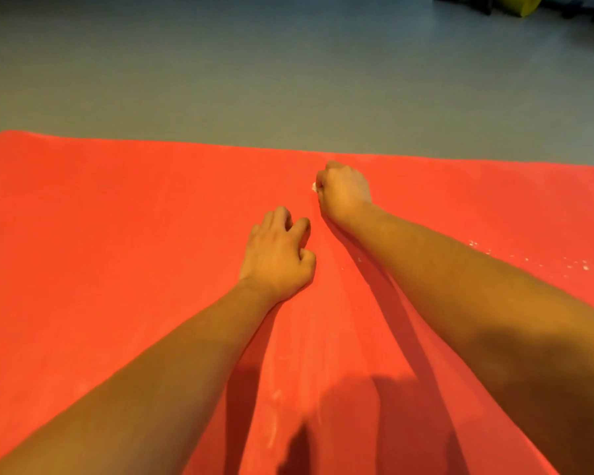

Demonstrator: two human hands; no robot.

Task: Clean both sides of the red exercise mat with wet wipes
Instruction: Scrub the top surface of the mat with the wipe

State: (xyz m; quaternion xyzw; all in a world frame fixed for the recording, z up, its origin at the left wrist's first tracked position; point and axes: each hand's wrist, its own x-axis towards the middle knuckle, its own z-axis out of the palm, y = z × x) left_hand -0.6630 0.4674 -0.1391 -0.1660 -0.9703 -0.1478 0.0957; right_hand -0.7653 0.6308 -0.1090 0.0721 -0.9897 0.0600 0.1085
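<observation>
The red mat (117, 234) lies flat on the floor (288, 80). The right hand (344, 190), fingers fisted on what seems a wet wipe (313, 186), scrubs near the far edge; the left hand (277, 257) braces, fingers curled. Next, sweep toward the white specks (528, 258) at right.

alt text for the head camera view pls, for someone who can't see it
Two bare arms reach over a red exercise mat on a grey floor. The right hand is fisted near the far edge, a white scrap showing; the left hand rests beside it.

A grey floor (288, 80) is seen; the red exercise mat (117, 234) is spread flat on it, from nine to three o'clock.
</observation>
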